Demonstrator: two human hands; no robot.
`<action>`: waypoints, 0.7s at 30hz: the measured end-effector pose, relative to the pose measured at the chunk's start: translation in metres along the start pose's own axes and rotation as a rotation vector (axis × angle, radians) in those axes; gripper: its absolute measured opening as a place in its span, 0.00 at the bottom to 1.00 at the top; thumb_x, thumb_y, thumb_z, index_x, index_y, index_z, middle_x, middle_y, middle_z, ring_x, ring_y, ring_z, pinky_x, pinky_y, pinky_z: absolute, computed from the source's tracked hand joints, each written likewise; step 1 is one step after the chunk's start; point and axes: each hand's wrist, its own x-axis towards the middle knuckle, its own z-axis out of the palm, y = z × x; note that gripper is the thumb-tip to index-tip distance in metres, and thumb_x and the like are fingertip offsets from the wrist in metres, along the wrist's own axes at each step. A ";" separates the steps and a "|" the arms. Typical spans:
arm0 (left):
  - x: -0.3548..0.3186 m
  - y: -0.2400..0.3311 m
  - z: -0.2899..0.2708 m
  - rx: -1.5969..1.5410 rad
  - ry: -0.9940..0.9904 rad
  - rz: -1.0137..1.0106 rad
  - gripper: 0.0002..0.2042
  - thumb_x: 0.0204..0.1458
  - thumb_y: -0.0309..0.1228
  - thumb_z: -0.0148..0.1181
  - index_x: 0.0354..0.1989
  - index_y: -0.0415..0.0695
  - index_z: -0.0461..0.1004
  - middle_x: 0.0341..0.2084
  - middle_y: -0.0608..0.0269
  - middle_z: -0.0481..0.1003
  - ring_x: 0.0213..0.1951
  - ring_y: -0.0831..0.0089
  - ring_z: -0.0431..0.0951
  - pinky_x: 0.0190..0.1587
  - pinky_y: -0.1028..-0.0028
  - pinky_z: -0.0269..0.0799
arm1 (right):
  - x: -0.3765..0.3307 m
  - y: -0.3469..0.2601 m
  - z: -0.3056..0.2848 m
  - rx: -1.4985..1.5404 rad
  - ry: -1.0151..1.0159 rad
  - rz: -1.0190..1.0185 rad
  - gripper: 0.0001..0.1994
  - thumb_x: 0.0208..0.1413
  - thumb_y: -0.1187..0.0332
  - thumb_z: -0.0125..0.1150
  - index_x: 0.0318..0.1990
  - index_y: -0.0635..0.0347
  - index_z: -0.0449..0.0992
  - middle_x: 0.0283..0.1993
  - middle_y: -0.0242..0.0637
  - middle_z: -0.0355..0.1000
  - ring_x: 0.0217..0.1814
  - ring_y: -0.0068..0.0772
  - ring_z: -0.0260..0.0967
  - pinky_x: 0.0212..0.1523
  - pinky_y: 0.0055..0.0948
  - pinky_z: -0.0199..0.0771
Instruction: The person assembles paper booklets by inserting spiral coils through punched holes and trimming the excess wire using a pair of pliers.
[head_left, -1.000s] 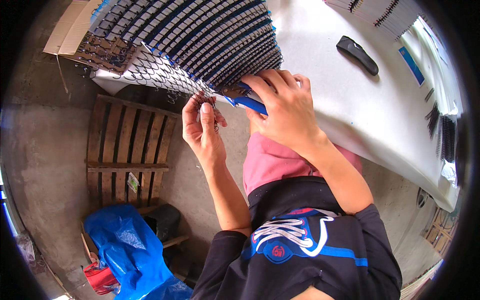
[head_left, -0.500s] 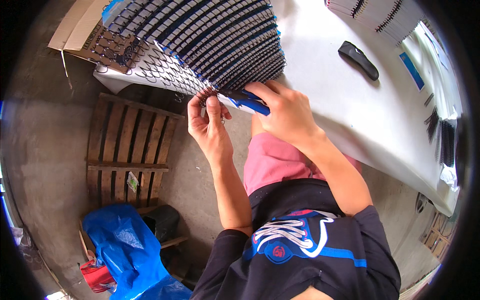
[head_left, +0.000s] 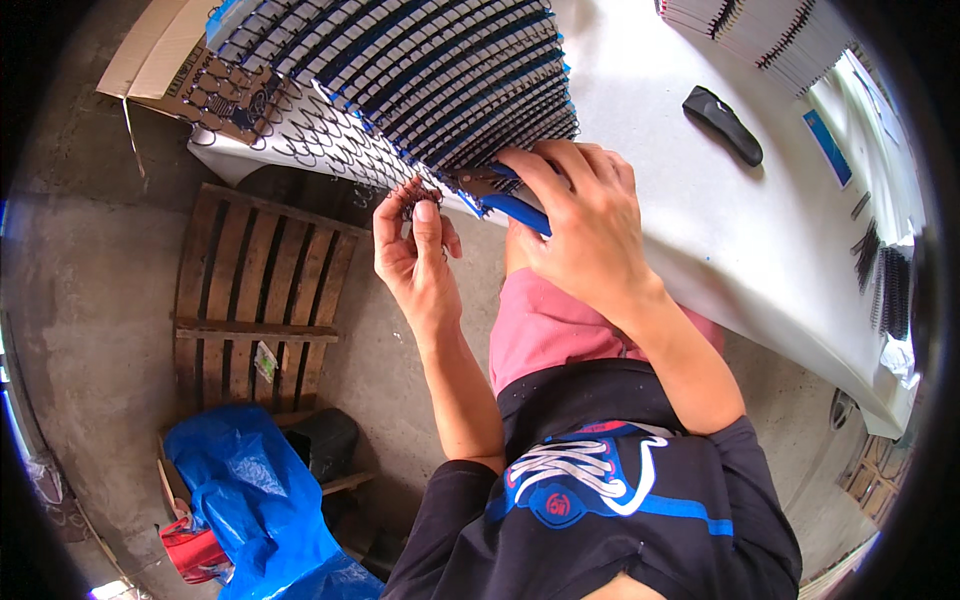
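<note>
A row of spiral-bound notebooks [head_left: 440,75] with black coils lies at the table's near edge, and loose coil ends [head_left: 300,135] stick out past them at the left. My right hand [head_left: 595,220] holds blue-handled pliers [head_left: 518,212] with the handles spread and the jaws at the lowest coils. To the left of the jaws, my left hand [head_left: 425,270] pinches a small bunch of dark coil ends [head_left: 420,197] between thumb and fingers. Whether those ends are still joined to the notebooks I cannot tell.
The table [head_left: 640,90] has a white cover. On it are a black elongated object [head_left: 722,125], more bound notebooks [head_left: 765,35], a blue strip [head_left: 827,148] and spare black coils [head_left: 890,290]. A cardboard box [head_left: 145,50], wooden pallet [head_left: 255,290] and blue plastic sheet [head_left: 250,480] are at the left.
My right hand has shifted slightly right and its fingers have spread, so the pliers' handles stand wider apart. My left hand keeps its pinch almost in place.
</note>
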 end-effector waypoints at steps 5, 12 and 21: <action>0.000 0.000 0.001 -0.010 0.000 -0.006 0.12 0.58 0.31 0.53 0.47 0.39 0.68 0.33 0.65 0.72 0.22 0.87 0.65 0.21 0.87 0.58 | 0.000 0.001 -0.001 0.009 -0.024 0.003 0.23 0.35 0.64 0.69 0.45 0.48 0.72 0.39 0.31 0.66 0.45 0.36 0.64 0.47 0.41 0.58; 0.000 0.000 0.002 -0.015 -0.012 0.008 0.11 0.58 0.31 0.53 0.46 0.40 0.68 0.33 0.66 0.72 0.22 0.87 0.65 0.21 0.87 0.56 | 0.003 -0.004 0.003 0.091 -0.086 0.036 0.21 0.36 0.66 0.67 0.42 0.49 0.73 0.37 0.32 0.69 0.42 0.36 0.67 0.41 0.38 0.64; 0.003 -0.003 0.008 -0.077 0.046 0.067 0.11 0.57 0.30 0.54 0.46 0.40 0.68 0.35 0.69 0.72 0.21 0.88 0.61 0.20 0.87 0.54 | -0.003 0.007 0.011 0.172 -0.093 0.053 0.21 0.35 0.68 0.68 0.42 0.49 0.73 0.35 0.32 0.69 0.38 0.37 0.70 0.42 0.35 0.65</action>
